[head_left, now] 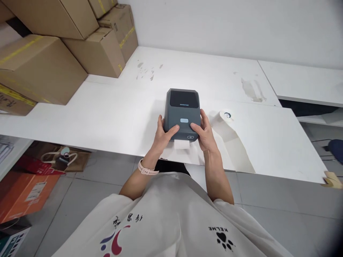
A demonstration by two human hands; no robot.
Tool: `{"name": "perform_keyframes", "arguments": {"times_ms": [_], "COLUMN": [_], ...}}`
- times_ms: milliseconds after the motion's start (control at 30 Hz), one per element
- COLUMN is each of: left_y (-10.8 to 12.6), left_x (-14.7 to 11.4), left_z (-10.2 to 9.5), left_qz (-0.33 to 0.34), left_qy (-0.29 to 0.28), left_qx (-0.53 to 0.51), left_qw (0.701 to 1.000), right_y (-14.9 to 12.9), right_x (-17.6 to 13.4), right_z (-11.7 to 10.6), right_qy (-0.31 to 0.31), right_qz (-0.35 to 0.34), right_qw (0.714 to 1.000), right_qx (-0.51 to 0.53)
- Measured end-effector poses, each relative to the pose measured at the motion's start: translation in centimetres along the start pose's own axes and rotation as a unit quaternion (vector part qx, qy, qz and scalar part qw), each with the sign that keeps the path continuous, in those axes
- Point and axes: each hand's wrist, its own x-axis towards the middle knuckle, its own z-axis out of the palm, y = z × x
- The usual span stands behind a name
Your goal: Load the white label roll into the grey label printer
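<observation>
A dark grey label printer (182, 114) with a black window on top is in front of me at the white table. My left hand (164, 135) grips its left side, thumb laid on the top face. On the opposite side my right hand (205, 132) holds it the same way, the thumb near the pale blue button (184, 120). A short strip of white label paper (182, 144) sticks out of the printer's front slot. Most fingers of both hands are hidden along the printer's sides. To the right lies a partly unrolled roll of white paper (223, 116).
Cardboard boxes (40, 67) are stacked at the left end of the white table (120, 117). A white wall (214, 28) stands behind it. Bags and an orange box (29, 194) sit on the floor at lower left. Brown tape (332, 179) hangs at the right corner.
</observation>
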Motion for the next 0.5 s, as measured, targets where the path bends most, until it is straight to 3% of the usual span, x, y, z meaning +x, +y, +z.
{"name": "perform_keyframes", "arguments": {"times_ms": [133,333,400,500], "left_y": [-1.0,-1.7,-2.4,-3.7], "left_x": [0.4,0.6,-0.9,-4.2], "left_z": [0.3,-0.2,-0.2,0.2], "left_qz": [0.039,0.076,0.091,0.113], "left_qy": [0.023,0.019,0.063,0.197], "left_qx": [0.000,0.029,0.048,0.084], "left_qw": [0.999,0.997,0.993,0.970], "right_y": [0.3,-0.4,-0.3,0.1], "right_x": [0.3,0.5,0.5,0.5], "right_z": [0.1,0.2,0.3,0.4], "right_qy": [-0.036,-0.005,-0.007,-0.013], "right_qz": [0.035,0.057,0.053,0.038], "right_qw": [0.999,0.997,0.997,0.998], "right_qx": [0.021,0.055,0.053,0.039]}}
